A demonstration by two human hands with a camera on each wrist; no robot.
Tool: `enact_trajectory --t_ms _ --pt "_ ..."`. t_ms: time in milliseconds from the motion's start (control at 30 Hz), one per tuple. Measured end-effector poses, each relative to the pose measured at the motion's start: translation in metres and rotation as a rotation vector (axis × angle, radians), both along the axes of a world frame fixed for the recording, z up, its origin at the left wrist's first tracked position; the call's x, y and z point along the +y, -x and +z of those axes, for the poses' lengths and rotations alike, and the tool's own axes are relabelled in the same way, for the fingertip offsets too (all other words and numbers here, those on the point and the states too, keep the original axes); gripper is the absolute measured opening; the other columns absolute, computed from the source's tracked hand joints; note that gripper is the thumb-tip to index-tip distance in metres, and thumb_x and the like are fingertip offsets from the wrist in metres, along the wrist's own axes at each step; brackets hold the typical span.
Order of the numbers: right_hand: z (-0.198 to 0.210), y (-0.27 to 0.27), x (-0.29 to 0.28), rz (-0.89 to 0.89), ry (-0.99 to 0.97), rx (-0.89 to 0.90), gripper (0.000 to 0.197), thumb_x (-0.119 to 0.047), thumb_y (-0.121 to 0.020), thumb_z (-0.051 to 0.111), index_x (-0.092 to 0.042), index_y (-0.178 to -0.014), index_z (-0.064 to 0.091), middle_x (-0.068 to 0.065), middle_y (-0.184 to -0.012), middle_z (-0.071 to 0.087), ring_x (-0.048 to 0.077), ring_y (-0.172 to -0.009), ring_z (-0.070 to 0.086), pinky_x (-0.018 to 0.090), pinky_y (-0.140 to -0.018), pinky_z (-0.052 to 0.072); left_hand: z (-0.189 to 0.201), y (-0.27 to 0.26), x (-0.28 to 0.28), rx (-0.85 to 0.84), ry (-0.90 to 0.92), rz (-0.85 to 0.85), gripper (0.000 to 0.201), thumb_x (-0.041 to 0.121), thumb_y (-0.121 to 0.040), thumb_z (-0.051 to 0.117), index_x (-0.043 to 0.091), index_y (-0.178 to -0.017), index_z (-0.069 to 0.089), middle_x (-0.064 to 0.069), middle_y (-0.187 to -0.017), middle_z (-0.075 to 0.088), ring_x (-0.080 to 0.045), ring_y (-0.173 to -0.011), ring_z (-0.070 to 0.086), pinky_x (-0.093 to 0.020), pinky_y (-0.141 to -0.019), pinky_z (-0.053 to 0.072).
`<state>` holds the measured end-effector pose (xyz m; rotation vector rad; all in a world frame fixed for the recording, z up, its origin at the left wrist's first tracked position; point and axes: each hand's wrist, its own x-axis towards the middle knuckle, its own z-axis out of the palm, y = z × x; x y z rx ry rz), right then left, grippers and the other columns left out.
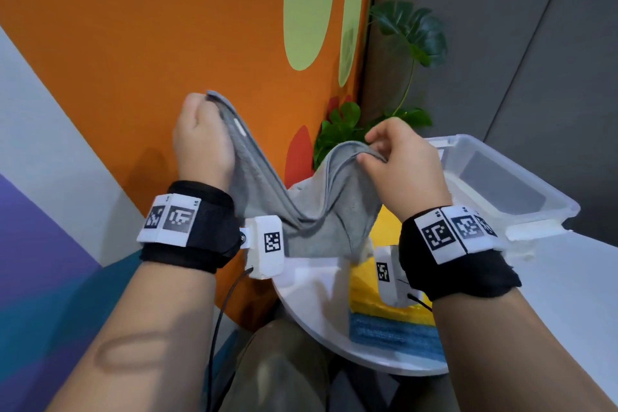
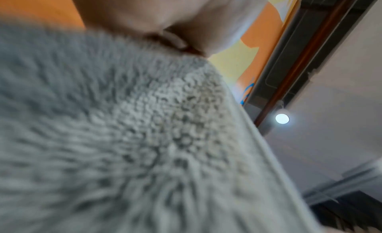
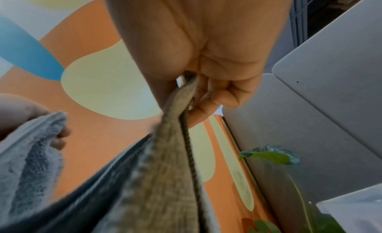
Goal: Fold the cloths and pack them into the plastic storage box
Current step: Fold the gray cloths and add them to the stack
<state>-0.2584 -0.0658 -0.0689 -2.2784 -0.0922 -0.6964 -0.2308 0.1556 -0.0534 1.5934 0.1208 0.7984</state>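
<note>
**Grey cloth held up between both hands, above the surface**

From the head view, the left hand (image 1: 200, 140) is closed in a fist round one end of the grey cloth (image 1: 314, 211), raised higher than the right hand (image 1: 398, 164), whose thumb and fingers pinch the other end. The cloth sags in a doubled fold between them and hangs clear over the white surface (image 1: 311, 298). Beneath it lie a yellow cloth (image 1: 371, 294) and, nearer the person, a blue cloth (image 1: 394, 334), both flat on the surface. The clear plastic storage box (image 1: 521, 191) stands to the right, beyond the right hand, with a leafy plant (image 1: 411, 43) behind it against the orange wall (image 1: 167, 60).

The left wrist view adds little about the grip: blurred grey pile fills most of it, with only a bit of the hand (image 2: 165, 12) at the top touching the fabric, and a ceiling lamp (image 2: 282, 118) off to the side.

The right wrist view shows what the head view hides: the hemmed edge of the cloth (image 3: 165, 171) pinched between thumb and curled fingers (image 3: 208, 105) from the underside, with the left hand's fingertips (image 3: 60, 138) clutching the far end at the left.
</note>
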Motion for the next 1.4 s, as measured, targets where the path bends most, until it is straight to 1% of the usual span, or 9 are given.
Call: enact_trajectory --t_ms 67,200,400,633,800,1000,1133,1233,1400 --pt "-0.001 -0.001 0.005 0.063 0.010 0.028 0.019 -0.021 -0.083 0.067 -0.026 -0.096 0.055 -0.010 -0.077 0.061 0.005 -0.078 0.055 0.009 -0.063 0.036 -0.003 0.003 -0.012 0.031 -0.056 -0.124 0.021 0.031 -0.081 0.036 0.023 -0.064 0.044 0.006 -0.069 0.043 -0.017 -0.073 0.039 -0.041 -0.070 0.038" --pt "-0.001 0.000 0.011 0.138 0.009 0.049 0.023 -0.024 -0.080 0.071 -0.028 -0.096 0.055 -0.011 -0.073 0.062 -0.002 -0.072 0.056 0.012 -0.063 0.038 -0.014 0.010 -0.033 0.140 -0.299 -0.412 0.018 0.040 -0.085 0.064 0.023 -0.081 0.061 0.012 -0.078 0.058 -0.008 -0.073 0.052 -0.022 -0.070 0.043" --pt "-0.002 -0.001 0.011 0.198 -0.097 0.062 0.025 -0.024 -0.077 0.074 -0.031 -0.093 0.056 -0.008 -0.074 0.067 -0.002 -0.064 0.056 0.024 -0.067 0.047 -0.021 0.015 -0.040 0.276 -0.525 -0.581 0.034 0.043 -0.064 0.080 0.026 -0.092 0.071 -0.001 -0.085 0.072 -0.023 -0.081 0.068 -0.044 -0.079 0.056" --pt "-0.003 0.001 0.011 0.266 -0.190 0.089 0.019 -0.031 -0.081 0.071 -0.030 -0.095 0.058 -0.010 -0.075 0.064 -0.002 -0.059 0.054 0.022 -0.065 0.046 -0.022 0.012 -0.044 0.214 -0.582 -0.458 0.009 0.026 -0.084 0.070 0.020 -0.078 0.072 -0.001 -0.074 0.070 -0.024 -0.071 0.064 -0.043 -0.071 0.055" --pt "-0.007 0.004 0.005 0.224 0.001 0.430 0.036 -0.050 -0.083 0.063 -0.027 -0.110 0.055 -0.010 -0.098 0.063 0.007 -0.083 0.059 0.023 -0.067 0.043 -0.013 0.011 -0.038 0.126 -0.516 -0.317 0.009 0.021 -0.087 0.065 0.020 -0.081 0.071 0.006 -0.080 0.069 -0.018 -0.079 0.064 -0.039 -0.075 0.053" --pt "-0.021 -0.003 0.005 0.211 0.115 0.587 0.052 -0.044 -0.089 0.058 -0.025 -0.135 0.043 -0.004 -0.130 0.053 0.018 -0.112 0.056 0.035 -0.096 0.045 -0.004 0.013 -0.034 0.060 -0.476 -0.249 0.013 0.026 -0.091 0.061 0.023 -0.082 0.069 0.008 -0.082 0.068 -0.017 -0.082 0.063 -0.036 -0.078 0.052" --pt "-0.027 -0.011 0.007 0.144 -0.073 0.612 0.041 -0.035 -0.092 0.051 -0.023 -0.130 0.039 0.005 -0.108 0.060 0.024 -0.093 0.066 0.048 -0.088 0.052 -0.003 0.011 -0.031 0.014 -0.468 -0.207 0.014 0.025 -0.093 0.059 0.027 -0.081 0.066 0.009 -0.087 0.067 -0.016 -0.089 0.062 -0.034 -0.081 0.049" --pt "-0.026 -0.013 0.009 0.133 -0.262 0.627 0.038 -0.022 -0.098 0.042 -0.017 -0.135 0.033 -0.005 -0.088 0.052 0.024 -0.088 0.070 0.047 -0.086 0.054 -0.002 0.010 -0.030 -0.016 -0.420 -0.210 0.015 0.023 -0.093 0.059 0.029 -0.081 0.065 0.013 -0.083 0.066 -0.014 -0.085 0.061 -0.036 -0.083 0.051" --pt "-0.025 -0.014 0.013 0.105 -0.398 0.543 0.041 -0.017 -0.100 0.035 -0.014 -0.141 0.033 0.011 -0.112 0.056 0.028 -0.084 0.069 0.048 -0.083 0.055 -0.002 0.009 -0.028 -0.046 -0.411 -0.251 0.016 0.021 -0.092 0.059 0.031 -0.082 0.066 0.009 -0.091 0.069 -0.016 -0.092 0.064 -0.041 -0.087 0.051"
